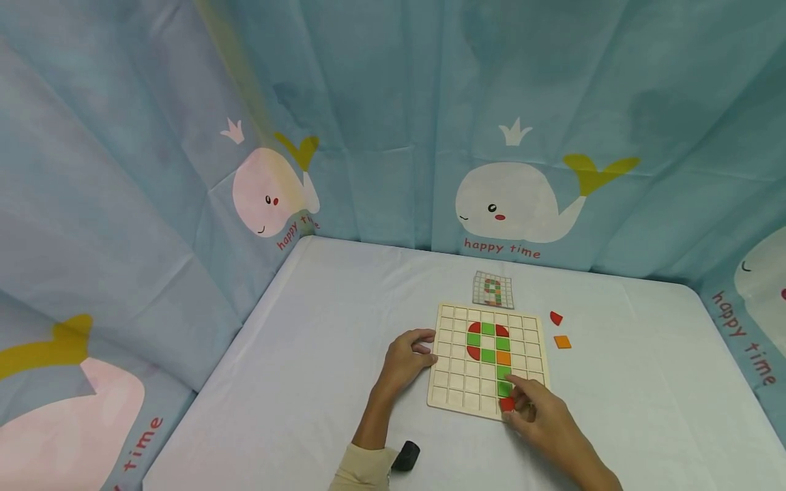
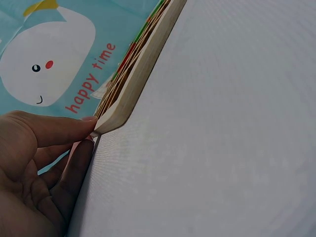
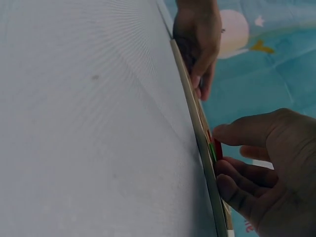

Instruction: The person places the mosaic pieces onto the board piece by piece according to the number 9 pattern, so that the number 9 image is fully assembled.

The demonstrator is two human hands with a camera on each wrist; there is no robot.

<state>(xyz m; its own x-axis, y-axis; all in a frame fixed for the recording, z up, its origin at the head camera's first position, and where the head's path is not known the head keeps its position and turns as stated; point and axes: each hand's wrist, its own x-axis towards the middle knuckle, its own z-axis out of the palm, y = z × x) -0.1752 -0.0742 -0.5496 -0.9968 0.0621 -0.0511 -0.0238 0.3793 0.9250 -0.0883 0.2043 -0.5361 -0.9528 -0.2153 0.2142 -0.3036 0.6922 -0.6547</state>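
A square wooden grid board (image 1: 451,383) lies on the table, with red, green and orange tiles forming a loop and a column down from it. At the board's left edge is my left hand (image 1: 405,361); in the left wrist view its thumb (image 2: 64,129) and fingers hold the rim. My right hand (image 1: 543,416) is over the lower right part of the board, pinching a red tile (image 1: 507,404) at the foot of the column, just below a green tile (image 1: 505,389). In the right wrist view the red tile (image 3: 217,149) stands between thumb and fingertips.
Behind the board lies a pattern card (image 1: 493,290) with a similar figure. To the board's right are a loose red quarter-round tile (image 1: 555,318) and an orange square tile (image 1: 562,341). A black object (image 1: 406,455) is by the left sleeve. Blue whale-print curtains (image 1: 381,136) surround the white table.
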